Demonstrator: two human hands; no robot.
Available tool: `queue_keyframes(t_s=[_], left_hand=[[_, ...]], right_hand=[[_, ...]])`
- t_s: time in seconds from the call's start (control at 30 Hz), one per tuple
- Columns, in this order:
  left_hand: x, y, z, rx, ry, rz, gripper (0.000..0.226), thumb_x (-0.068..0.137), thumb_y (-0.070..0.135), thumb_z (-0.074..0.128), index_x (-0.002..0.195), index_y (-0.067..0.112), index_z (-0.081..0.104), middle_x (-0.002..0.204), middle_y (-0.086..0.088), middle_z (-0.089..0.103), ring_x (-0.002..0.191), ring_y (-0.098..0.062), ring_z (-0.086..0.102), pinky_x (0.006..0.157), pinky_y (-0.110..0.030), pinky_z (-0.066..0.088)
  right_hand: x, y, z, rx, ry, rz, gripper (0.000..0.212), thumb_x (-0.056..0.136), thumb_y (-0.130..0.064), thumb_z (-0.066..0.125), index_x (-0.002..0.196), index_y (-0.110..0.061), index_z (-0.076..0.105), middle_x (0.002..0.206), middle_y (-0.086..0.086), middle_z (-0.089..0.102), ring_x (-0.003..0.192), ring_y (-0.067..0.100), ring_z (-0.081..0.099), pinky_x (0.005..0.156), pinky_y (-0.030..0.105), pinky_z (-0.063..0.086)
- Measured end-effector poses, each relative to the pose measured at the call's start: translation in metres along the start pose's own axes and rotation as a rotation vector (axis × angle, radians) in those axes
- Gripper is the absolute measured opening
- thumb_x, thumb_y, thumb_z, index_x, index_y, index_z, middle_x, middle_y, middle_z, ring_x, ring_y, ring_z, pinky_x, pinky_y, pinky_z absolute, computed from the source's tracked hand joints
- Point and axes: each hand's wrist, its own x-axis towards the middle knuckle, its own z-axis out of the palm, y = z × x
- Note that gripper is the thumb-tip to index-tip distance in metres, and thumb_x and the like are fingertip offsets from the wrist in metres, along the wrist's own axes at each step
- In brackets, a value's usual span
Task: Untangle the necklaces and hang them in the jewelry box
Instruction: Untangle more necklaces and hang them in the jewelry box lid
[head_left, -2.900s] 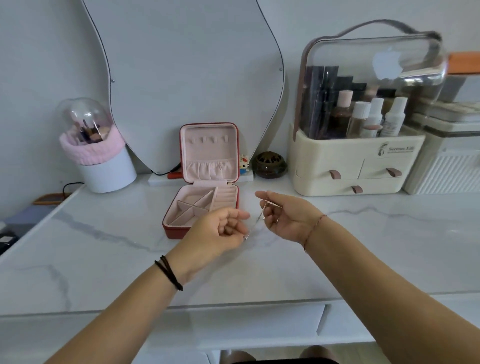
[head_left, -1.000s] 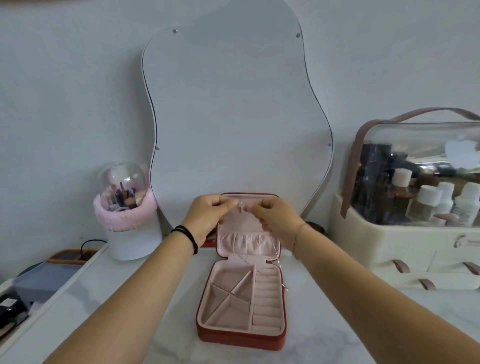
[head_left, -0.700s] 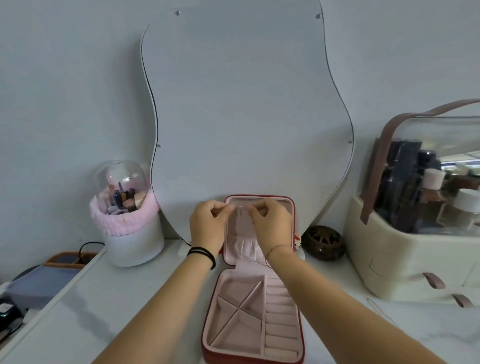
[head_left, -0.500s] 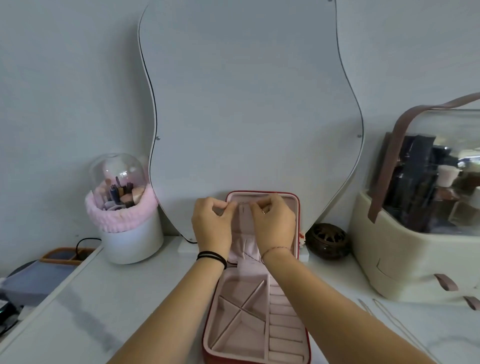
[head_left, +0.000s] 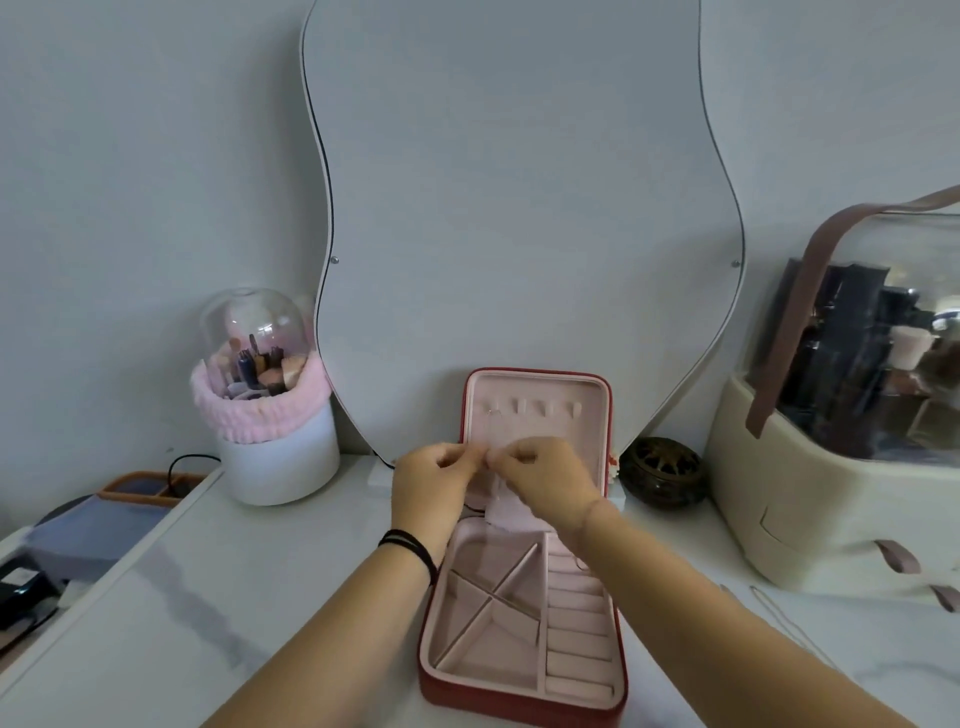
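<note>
So one necklace (head_left: 491, 422) looks hooked in the jewelry box (head_left: 519, 693) lid, left hand (head_left: 434, 483) and right hand (head_left: 550, 478) both pinching it, another chain (head_left: 774, 616) waits on the worktop (head_left: 260, 597)

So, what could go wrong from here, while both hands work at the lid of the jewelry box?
1. The chain hanging from the leftmost hook is very thin; the left hand and right hand pinch it, and a pull may slip it off.
2. Pressure could push the upright lid back.
3. The right forearm may drag the second necklace lying on the table.
</note>
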Motion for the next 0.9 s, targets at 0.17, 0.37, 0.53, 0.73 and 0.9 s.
queue_keyframes(t_s=[0.17, 0.37, 0.53, 0.73, 0.9], left_hand=[[-0.014, 0.015, 0.003, -0.125, -0.134, 0.013, 0.023, 0.087, 0.023, 0.064, 0.08, 0.002, 0.072, 0.084, -0.004, 0.069, 0.069, -0.001, 0.06, 0.059, -0.011, 0.048], [-0.003, -0.016, 0.004, 0.582, 0.059, 0.452, 0.046, 0.091, 0.044, 0.035, 0.088, 0.017, 0.071, 0.098, -0.003, 0.048, 0.092, -0.024, 0.049, 0.082, -0.034, 0.039], [0.005, -0.029, 0.003, 0.65, -0.033, 0.397, 0.048, 0.091, 0.052, 0.025, 0.096, 0.022, 0.062, 0.124, -0.007, 0.041, 0.114, -0.026, 0.042, 0.094, -0.036, 0.032], [0.001, -0.028, 0.01, 0.44, -0.152, 0.294, 0.022, 0.098, 0.036, 0.034, 0.099, 0.022, 0.051, 0.103, -0.001, 0.045, 0.09, -0.021, 0.051, 0.073, -0.026, 0.037], [-0.003, -0.026, 0.01, 0.412, -0.131, 0.271, 0.023, 0.1, 0.032, 0.032, 0.102, 0.019, 0.052, 0.102, -0.002, 0.046, 0.091, -0.02, 0.05, 0.073, -0.023, 0.034]], right_hand=[[-0.023, 0.007, -0.006, 0.028, -0.329, 0.034, 0.028, 0.087, -0.016, 0.061, 0.061, -0.023, 0.065, 0.05, -0.007, 0.047, 0.05, 0.007, 0.04, 0.05, 0.018, 0.034], [-0.038, 0.01, -0.027, -0.28, -0.212, -0.087, 0.031, 0.091, -0.018, 0.056, 0.061, -0.017, 0.065, 0.063, 0.007, 0.052, 0.059, 0.012, 0.044, 0.059, 0.028, 0.039], [-0.046, 0.001, -0.054, -0.214, -0.115, -0.026, 0.026, 0.094, -0.021, 0.052, 0.077, -0.024, 0.071, 0.062, -0.004, 0.062, 0.06, 0.025, 0.05, 0.064, 0.03, 0.05], [-0.029, -0.008, -0.056, 0.317, -0.036, 0.013, 0.025, 0.098, -0.013, 0.047, 0.088, -0.003, 0.067, 0.072, 0.009, 0.057, 0.057, 0.013, 0.057, 0.057, 0.019, 0.051], [-0.006, -0.023, -0.052, 0.49, -0.003, -0.087, 0.025, 0.099, -0.011, 0.046, 0.085, -0.005, 0.066, 0.079, 0.012, 0.064, 0.066, 0.014, 0.065, 0.069, 0.024, 0.058]])
